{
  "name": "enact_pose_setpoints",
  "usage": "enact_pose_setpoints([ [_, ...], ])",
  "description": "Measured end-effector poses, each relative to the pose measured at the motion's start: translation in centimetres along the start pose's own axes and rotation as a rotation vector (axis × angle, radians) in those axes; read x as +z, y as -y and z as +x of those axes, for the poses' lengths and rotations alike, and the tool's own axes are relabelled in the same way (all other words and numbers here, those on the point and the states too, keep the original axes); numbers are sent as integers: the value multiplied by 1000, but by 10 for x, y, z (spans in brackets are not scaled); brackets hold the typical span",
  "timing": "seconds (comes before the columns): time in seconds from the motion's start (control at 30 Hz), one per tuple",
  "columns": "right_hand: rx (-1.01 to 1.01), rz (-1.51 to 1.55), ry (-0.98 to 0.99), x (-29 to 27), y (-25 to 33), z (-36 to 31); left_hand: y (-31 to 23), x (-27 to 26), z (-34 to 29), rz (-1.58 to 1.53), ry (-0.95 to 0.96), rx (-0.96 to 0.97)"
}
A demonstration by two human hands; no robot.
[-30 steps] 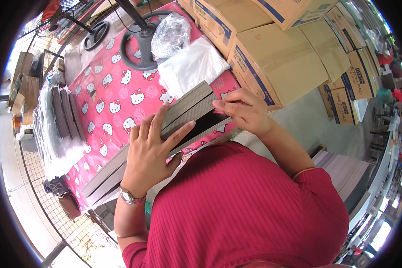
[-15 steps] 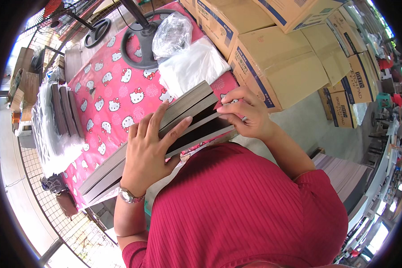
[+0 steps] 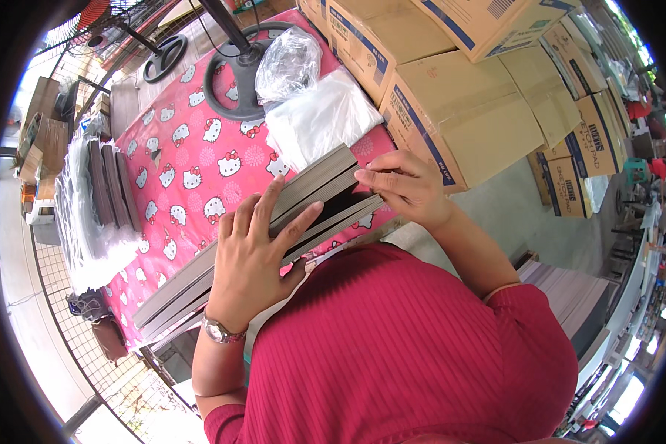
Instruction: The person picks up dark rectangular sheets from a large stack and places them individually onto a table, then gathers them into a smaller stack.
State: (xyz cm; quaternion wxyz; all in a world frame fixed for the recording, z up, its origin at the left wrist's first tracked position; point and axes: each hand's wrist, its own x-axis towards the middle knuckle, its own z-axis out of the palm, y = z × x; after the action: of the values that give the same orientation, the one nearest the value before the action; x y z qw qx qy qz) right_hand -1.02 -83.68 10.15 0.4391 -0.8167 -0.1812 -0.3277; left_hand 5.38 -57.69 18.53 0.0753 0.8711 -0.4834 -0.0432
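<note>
Several thick paper pads (image 3: 312,183) with grey page edges and dark covers stand on edge in a row, slanting along the table's near side. A dark gap separates the far pads from the nearer ones toward their right end. My left hand (image 3: 248,255), with a wristwatch, grips the pads about mid-length, fingers across the top edges and thumb on the near side. My right hand (image 3: 411,189) is at the right end of the pads, its fingers curled together in a pinch by the gap. What lies between those fingertips is hidden.
The table wears a pink patterned cloth (image 3: 192,177). Beyond the pads lie folded clear plastic bags (image 3: 318,118), crumpled plastic (image 3: 288,63) and a black round stand base (image 3: 229,92). Wrapped pads (image 3: 96,200) stand at left. Cardboard boxes (image 3: 473,111) crowd the right; a paper stack (image 3: 566,292) sits lower right.
The nearer pads have shifted at their right end, and the gap looks different. My right hand has changed its finger position there. My left hand has moved slightly to the right, keeping its grip.
</note>
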Motion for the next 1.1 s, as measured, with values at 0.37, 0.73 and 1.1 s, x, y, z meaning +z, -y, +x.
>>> enact_pose_setpoints([
  [0.37,-57,-55,5,-2,4,-7,2,1,-1,49,-6,16],
  [0.73,352,368,47,-11,11,-11,-4,1,-5,-10,-8,6],
  [1.1,173,114,-1,-3,9,-2,-6,1,-5,-11,-22,21],
])
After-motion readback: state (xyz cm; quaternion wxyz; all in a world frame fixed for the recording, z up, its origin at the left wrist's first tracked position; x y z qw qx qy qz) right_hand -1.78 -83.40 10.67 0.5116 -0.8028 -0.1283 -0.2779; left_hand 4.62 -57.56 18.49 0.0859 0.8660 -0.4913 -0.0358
